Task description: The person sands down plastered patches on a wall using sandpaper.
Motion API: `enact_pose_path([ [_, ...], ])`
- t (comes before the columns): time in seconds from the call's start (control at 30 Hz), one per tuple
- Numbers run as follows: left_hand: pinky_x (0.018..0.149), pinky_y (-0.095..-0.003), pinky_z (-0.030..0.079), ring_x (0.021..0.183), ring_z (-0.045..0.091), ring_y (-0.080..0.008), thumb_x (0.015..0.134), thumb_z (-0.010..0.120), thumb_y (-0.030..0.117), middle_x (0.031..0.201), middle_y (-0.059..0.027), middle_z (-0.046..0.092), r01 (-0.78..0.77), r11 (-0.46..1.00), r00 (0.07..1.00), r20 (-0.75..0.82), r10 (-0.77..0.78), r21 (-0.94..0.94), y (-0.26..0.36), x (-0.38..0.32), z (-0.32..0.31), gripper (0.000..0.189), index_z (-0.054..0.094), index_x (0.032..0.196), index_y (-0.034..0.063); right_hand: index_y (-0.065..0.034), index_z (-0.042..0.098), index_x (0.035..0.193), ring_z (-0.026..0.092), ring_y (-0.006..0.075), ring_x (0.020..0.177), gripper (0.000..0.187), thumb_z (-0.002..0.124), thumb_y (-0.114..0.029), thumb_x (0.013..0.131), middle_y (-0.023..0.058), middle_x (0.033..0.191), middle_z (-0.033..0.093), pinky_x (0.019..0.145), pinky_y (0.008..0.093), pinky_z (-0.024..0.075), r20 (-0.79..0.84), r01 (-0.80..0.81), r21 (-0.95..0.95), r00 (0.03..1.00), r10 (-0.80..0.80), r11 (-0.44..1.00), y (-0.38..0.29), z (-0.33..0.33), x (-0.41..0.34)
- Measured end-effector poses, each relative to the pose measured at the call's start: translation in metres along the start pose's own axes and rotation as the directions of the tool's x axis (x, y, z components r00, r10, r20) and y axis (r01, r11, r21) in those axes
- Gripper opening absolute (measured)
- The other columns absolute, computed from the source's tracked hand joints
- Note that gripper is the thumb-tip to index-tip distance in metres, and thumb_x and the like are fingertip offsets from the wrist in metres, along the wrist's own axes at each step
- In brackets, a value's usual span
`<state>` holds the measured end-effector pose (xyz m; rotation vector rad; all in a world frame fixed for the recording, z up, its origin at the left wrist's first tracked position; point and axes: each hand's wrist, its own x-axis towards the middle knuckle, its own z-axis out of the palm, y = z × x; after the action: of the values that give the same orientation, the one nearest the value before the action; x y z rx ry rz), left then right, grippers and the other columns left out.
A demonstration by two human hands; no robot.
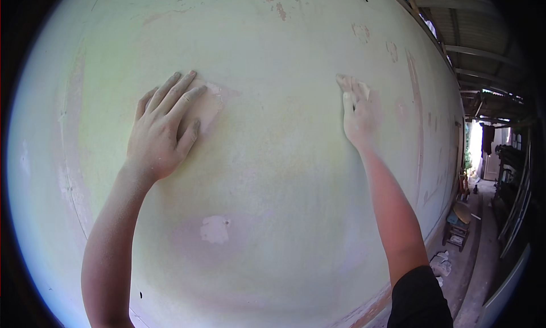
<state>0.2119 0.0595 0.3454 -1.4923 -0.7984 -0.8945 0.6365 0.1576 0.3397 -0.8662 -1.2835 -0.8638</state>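
A large wall (273, 166) with worn pale green paint fills most of the view. My left hand (164, 114), coated in fine dust, lies against it at the upper left with fingers apart. Under and beside that palm is a pale beige patch (209, 108) with ragged edges; whether it is filler or a thin sheet, I cannot tell. Farther right, my dusty right hand (357, 108) presses on the wall with its fingers bent. A small pale sheet (365, 90), perhaps sandpaper, shows at those fingers, mostly hidden by them.
Below the hands is another whitish patch (215, 230) on the wall. At the right runs a narrow passage under a corrugated roof (477, 25). A small stool (456, 234) and a crumpled white bag (441, 263) stand along the wall's foot. Dark clutter (509, 174) lines the passage's other side.
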Motion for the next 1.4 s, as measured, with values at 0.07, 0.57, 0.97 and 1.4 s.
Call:
enact_pose_path([
  [0.07, 0.132, -0.0493, 0.024, 0.162, 0.034, -0.028, 0.098, 0.058, 0.026, 0.173, -0.0044, 0.042, -0.014, 1.0, 1.0, -0.011, 0.014, 0.006, 0.002, -0.004, -0.003, 0.061, 0.052, 0.158, 0.0156, -0.0143, 0.061, 0.154, 0.039, 0.0344, 0.158, 0.046, 0.038, -0.031, 0.117, 0.0133, 0.166, 0.051, 0.132, 0.0444, 0.0279, -0.044, -0.072, 0.061, 0.996, 0.075, 0.996, -0.026, -0.005, 0.036],
  [0.57, 0.133, -0.0494, 0.023, 0.163, 0.033, -0.0261, 0.1, 0.056, 0.021, 0.173, -0.005, 0.043, 0.043, 0.998, 0.999, -0.021, -0.043, 0.039, -0.009, -0.007, -0.009, 0.059, 0.051, 0.159, 0.0158, -0.0053, 0.068, 0.142, 0.048, 0.0339, 0.152, 0.044, 0.043, -0.029, 0.115, 0.0142, 0.159, 0.058, 0.126, 0.0469, 0.0391, 0.073, -0.016, 0.029, 0.997, 0.014, 0.999, -0.056, 0.001, 0.097],
  [0.97, 0.133, -0.0486, 0.023, 0.162, 0.034, -0.0252, 0.099, 0.057, 0.021, 0.173, -0.0037, 0.044, 0.049, 0.998, 0.999, -0.023, -0.048, 0.036, -0.004, 0.009, 0.005, 0.058, 0.054, 0.156, 0.0135, -0.0113, 0.068, 0.146, 0.051, 0.0283, 0.151, 0.04, 0.054, -0.026, 0.112, 0.007, 0.159, 0.06, 0.127, 0.0433, 0.0392, 0.017, 0.513, 0.237, 0.847, -0.532, 0.825, -0.092, 0.039, -0.011],
  [1.4, 0.129, -0.0472, 0.029, 0.159, 0.04, -0.0265, 0.097, 0.06, 0.018, 0.169, -0.0049, 0.049, 0.018, 0.999, 0.997, -0.078, -0.016, 0.034, 0.002, 0.011, 0.007, 0.054, 0.058, 0.15, 0.012, -0.0067, 0.066, 0.147, 0.048, 0.0263, 0.154, 0.041, 0.055, -0.015, 0.109, 0.0131, 0.161, 0.057, 0.131, 0.0414, 0.0353, 0.077, 0.62, 0.318, 0.737, -0.672, 0.717, -0.154, 0.046, -0.054],
])
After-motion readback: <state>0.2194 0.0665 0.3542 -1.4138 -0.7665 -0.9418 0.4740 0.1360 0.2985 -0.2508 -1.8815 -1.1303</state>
